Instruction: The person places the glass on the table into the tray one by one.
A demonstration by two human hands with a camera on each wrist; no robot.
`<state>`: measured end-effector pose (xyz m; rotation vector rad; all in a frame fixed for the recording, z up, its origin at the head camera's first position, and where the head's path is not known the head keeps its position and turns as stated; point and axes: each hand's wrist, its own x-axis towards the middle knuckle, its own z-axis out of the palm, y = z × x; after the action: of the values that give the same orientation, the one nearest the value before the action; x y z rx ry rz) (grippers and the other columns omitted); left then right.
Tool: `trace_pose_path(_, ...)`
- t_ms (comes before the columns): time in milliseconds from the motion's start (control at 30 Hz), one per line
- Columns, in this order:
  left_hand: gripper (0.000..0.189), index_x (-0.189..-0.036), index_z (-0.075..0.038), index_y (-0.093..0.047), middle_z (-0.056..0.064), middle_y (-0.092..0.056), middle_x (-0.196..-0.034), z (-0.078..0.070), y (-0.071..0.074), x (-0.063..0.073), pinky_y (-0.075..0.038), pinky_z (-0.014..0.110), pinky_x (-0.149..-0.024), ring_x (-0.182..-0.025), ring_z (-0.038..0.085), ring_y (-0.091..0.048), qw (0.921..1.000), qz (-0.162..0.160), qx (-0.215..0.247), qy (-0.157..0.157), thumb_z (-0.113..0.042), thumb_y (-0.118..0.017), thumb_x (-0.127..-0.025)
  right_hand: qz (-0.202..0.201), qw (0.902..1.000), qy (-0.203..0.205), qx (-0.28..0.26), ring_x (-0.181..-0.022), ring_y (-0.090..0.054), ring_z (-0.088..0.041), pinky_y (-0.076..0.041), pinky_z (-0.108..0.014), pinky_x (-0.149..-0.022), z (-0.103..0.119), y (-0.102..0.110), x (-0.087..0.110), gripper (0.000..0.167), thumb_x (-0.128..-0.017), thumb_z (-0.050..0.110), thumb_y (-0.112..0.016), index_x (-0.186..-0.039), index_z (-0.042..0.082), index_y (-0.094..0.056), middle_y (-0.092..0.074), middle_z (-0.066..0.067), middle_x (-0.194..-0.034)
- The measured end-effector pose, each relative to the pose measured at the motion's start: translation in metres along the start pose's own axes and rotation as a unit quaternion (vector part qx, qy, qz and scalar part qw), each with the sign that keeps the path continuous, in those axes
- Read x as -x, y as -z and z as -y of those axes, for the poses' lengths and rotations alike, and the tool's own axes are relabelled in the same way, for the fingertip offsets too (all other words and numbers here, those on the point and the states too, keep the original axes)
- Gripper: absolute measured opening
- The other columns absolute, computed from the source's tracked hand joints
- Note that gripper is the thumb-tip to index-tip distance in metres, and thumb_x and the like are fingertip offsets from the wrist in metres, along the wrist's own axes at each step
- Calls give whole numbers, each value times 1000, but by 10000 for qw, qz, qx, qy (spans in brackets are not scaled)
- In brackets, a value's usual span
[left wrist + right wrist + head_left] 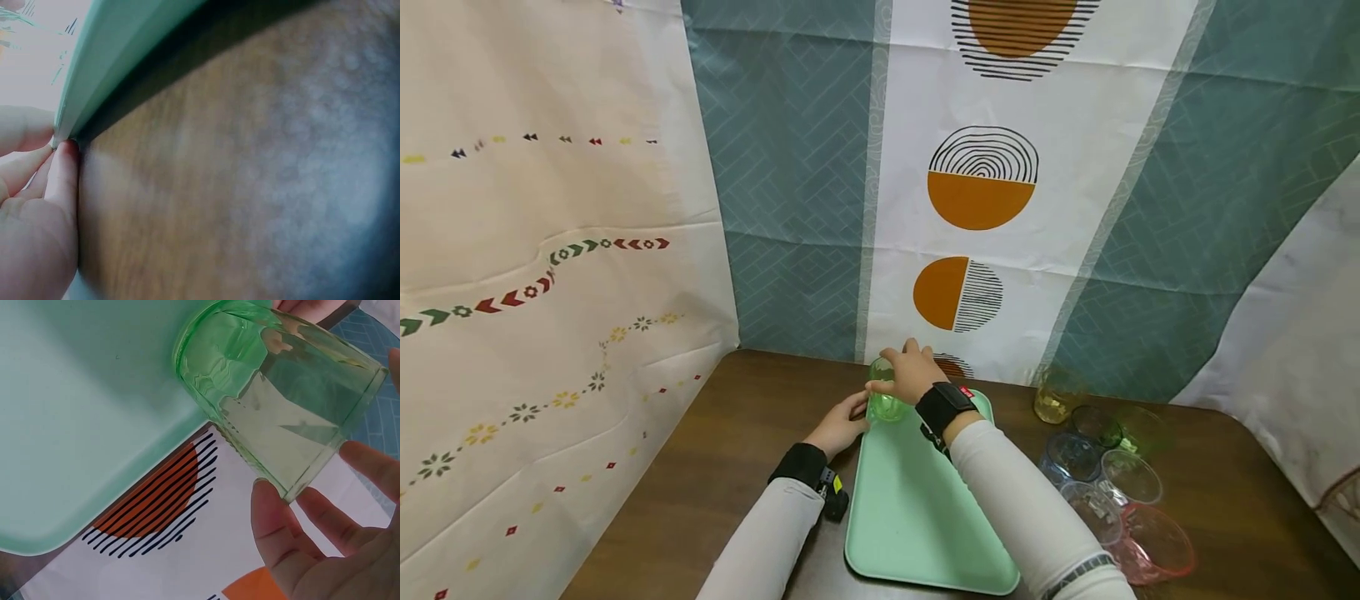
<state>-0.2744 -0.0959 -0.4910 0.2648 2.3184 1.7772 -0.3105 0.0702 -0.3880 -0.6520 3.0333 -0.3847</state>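
Note:
A pale green tray lies on the wooden table, and a clear green glass stands in its far left corner. My right hand reaches over the glass, fingertips spread around its rim; in the right wrist view, the fingers meet the rim of the glass from outside. With its fingertips, my left hand pinches the tray's left edge close to the glass. The left wrist view shows the left hand's fingers at the tray's rim, one from beneath.
To the right of the tray several coloured glasses stand close together, among them a yellow glass, a blue glass and a pink glass. A patterned cloth hangs behind the table.

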Motion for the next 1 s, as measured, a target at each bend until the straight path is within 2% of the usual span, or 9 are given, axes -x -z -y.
trace_pose_path(133, 59, -157, 5, -28, 29, -37, -156, 2, 3, 0, -39, 53, -113, -144, 43, -36, 9999, -4, 101, -50, 5, -48, -102, 27, 10000, -19, -39, -107, -50, -40, -53, -51, -89, 0, 3, -2, 69, -94, 54, -67, -148, 15, -53, -50, -24, -130)
trace_pose_path(333, 59, -156, 5, -29, 28, -38, -155, 5, 4, -5, -37, 53, -114, -144, 42, -37, 10000, -65, 0, -64, 3, -50, -101, -12, 9996, -239, -146, -113, -49, -43, -52, -55, -90, -8, 17, 1, 69, -93, 51, -70, -149, 14, -52, -48, -25, -133)
trace_pose_path(467, 59, -156, 4, -31, 27, -41, -154, 6, 4, -6, -36, 52, -115, -144, 40, -38, 9998, -175, -21, -7, 3, -51, -101, -150, 9994, -241, -195, -112, -49, -45, -52, -56, -89, -24, 18, 1, 68, -93, 52, -69, -145, 9, -55, -48, -27, -134)
trace_pose_path(700, 59, -154, 7, -33, 29, -43, -152, 2, 4, -3, -37, 52, -114, -142, 42, -40, 9997, -236, -12, -116, 6, -52, -98, -308, 9994, -185, 15, -110, -48, -50, -50, -59, -90, -53, 27, 5, 63, -96, 50, -67, -138, 5, -60, -48, -31, -134)
trace_pose_path(867, 58, -154, 7, -33, 29, -42, -152, 5, 3, -4, -38, 52, -114, -143, 42, -39, 9997, -201, -18, -138, 7, -52, -99, -237, 9987, -441, 1, -112, -47, -54, -49, -62, -89, -69, 40, 17, 63, -96, 46, -68, -141, 4, -57, -45, -33, -135)
trace_pose_path(1000, 59, -155, 5, -33, 27, -41, -154, 9, 0, -5, -38, 52, -114, -144, 41, -38, 9999, -144, 13, -77, 6, -51, -100, -134, 9980, -617, 67, -108, -47, -51, -48, -61, -88, -87, 46, 28, 64, -97, 44, -68, -143, 1, -55, -46, -33, -131)
